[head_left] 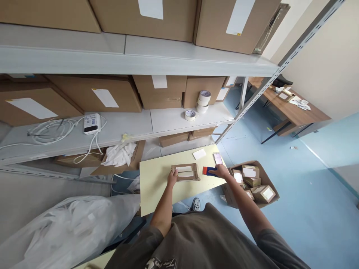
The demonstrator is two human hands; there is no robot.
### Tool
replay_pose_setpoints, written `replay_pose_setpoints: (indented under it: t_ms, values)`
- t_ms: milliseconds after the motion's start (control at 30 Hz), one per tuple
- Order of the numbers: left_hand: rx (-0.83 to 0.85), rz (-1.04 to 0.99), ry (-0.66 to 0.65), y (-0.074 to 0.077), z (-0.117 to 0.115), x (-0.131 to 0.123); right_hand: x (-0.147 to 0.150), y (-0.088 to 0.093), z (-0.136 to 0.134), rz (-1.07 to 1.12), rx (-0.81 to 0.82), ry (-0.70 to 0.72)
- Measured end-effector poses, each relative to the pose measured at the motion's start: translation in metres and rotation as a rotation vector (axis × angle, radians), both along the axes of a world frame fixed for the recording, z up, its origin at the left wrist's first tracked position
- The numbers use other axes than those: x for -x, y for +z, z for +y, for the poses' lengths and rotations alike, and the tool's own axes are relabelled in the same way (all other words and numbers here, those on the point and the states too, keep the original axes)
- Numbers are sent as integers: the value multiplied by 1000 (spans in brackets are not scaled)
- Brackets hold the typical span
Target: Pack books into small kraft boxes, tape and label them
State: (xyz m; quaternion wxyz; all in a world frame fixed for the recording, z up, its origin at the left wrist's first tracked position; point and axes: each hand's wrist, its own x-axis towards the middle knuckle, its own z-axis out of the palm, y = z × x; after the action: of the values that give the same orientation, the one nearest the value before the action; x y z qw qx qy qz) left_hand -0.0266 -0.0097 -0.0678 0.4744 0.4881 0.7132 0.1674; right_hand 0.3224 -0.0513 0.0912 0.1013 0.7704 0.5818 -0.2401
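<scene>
A small cardboard box (186, 178) with white strips across its top lies on the pale yellow table (157, 186). My left hand (171, 178) grips the box at its left end, thumb on top. Just right of the box, my right hand (221, 171) is closed around a blue handheld tool with a red end (209, 171). The red end points at the box, with a small gap between them. The tool's exact kind is unclear. Behind lie a white card (199, 154) and, near the right edge, a stack of printed labels (217, 158).
An open carton (228, 192) with several small boxes stands on the floor at right. Beyond the table, a metal shelf (126, 136) bears large cartons, tape rolls (190, 115), a white power strip (92, 123) and cables. A big translucent plastic bag (75, 224) sits at left.
</scene>
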Motion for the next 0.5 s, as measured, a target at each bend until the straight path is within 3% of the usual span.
replay_pose_setpoints:
  t_ms: [167, 300, 400, 500]
  values:
    - [25, 61, 120, 3, 10, 63, 106, 12, 36, 89, -46, 92]
    - [-52, 46, 182, 25, 13, 105, 197, 24, 56, 97, -24, 189]
    - [-168, -144, 97, 45, 10, 115, 246, 29, 63, 77, -1, 226]
    - [-213, -235, 23, 57, 3, 107, 266, 31, 66, 55, -3, 210]
